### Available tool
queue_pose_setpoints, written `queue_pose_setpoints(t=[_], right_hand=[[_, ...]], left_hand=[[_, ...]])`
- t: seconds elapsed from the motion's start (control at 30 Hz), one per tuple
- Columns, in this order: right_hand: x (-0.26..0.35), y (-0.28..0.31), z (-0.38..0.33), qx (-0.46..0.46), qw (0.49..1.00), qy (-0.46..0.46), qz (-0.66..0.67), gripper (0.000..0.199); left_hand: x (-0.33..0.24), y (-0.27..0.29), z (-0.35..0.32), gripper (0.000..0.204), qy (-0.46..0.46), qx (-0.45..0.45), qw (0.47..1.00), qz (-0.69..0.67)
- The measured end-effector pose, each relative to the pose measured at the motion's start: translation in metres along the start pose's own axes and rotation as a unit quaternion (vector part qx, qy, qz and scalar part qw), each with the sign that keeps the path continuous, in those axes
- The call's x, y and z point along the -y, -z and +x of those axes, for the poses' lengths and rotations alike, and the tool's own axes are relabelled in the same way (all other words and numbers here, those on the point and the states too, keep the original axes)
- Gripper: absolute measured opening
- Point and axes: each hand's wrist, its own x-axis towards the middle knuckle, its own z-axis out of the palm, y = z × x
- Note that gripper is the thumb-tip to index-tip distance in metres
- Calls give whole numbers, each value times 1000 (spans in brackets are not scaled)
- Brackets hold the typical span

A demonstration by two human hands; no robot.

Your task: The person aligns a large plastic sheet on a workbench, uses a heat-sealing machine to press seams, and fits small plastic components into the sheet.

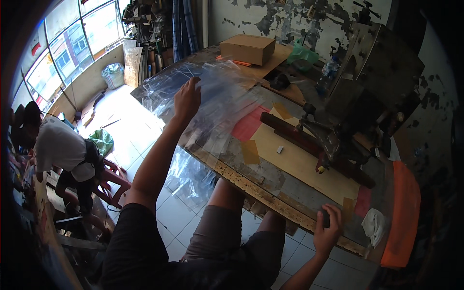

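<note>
My left hand (187, 100) is raised over the left part of the workbench, its fingers curled in a pinch at the edge of a clear plastic sheet (224, 92). That sheet is smeared by motion, and its exact edges cannot be made out. Beneath it, more clear plastic pieces (157, 92) lie in a loose pile. By the bench's front edge, my right hand (328, 231) hovers with thumb and fingers apart, nothing visible between them. A tan board (299, 162) lies taped under the dark press arm (295, 129), with a small white block (280, 150) on it.
A press machine (369, 72) stands at the back right. The bench also bears a cardboard box (248, 50), a green bag (303, 55), a white cloth (374, 227) and an orange sheet (402, 217). Bagged plastic (188, 174) lies below; a seated co-worker (65, 145) is at left.
</note>
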Motion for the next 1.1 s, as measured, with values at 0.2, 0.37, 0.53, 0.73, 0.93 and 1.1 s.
queue_pose_setpoints(t=[0.2, 0.37, 0.53, 0.73, 0.93, 1.1], right_hand=[[-1, 1, 0, 1, 1000, 1, -5, 17], [0, 1, 1, 4, 1000, 10, -14, 17], [5, 1, 1, 3, 1000, 2, -11, 15], [3, 0, 1, 7, 1000, 7, -15, 15], [11, 1, 4, 1, 1000, -8, -17, 15], [14, -1, 3, 5, 1000, -9, -11, 15]], left_hand=[[-45, 12, -43, 31, -50, 211, 971, -99], [-29, -5, -43, 28, -70, 203, 972, -98], [-14, -4, -20, 21, 119, 272, 943, -150], [-22, 62, 41, 16, 51, -95, 973, -204], [-28, 97, 93, 18, 54, -28, 984, -166], [-53, 123, 93, 19, -3, -62, 961, -271]])
